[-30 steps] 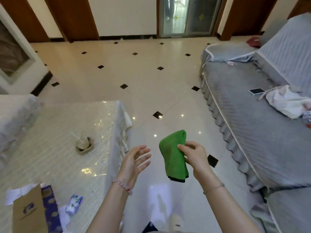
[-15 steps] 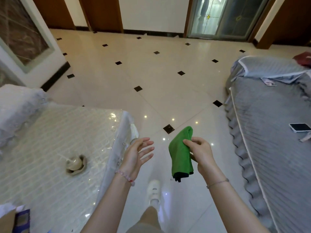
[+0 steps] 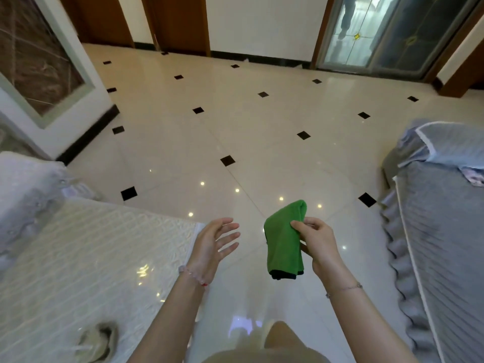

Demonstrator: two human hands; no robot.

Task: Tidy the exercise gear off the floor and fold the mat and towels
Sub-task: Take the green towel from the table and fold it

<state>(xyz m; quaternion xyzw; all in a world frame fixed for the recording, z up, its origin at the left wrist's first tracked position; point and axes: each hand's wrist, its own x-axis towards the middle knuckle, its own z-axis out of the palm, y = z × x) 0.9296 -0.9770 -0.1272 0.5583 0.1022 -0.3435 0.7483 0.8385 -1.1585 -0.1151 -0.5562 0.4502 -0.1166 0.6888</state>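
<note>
- Head view: the right hand (image 3: 318,247) is pinching a folded green towel (image 3: 284,239), which is hanging in mid-air at lower centre of the frame, above the glossy tiled floor (image 3: 235,127).
- The left hand (image 3: 214,243) is hovering just left of the towel, fingers spread, touching nothing.
- A grey-covered sofa (image 3: 445,231) is filling the right edge.

The soft folded cloth towel (image 3: 285,239) is bright green with a dark edge at the bottom. The shiny tile floor (image 3: 235,121) is cream with little black diamonds. The quilted sofa cover (image 3: 445,244) is grey with thin stripes. The see-through table cover (image 3: 78,258) is white with a criss-cross pattern. The wooden doors (image 3: 180,22) are brown.
</note>
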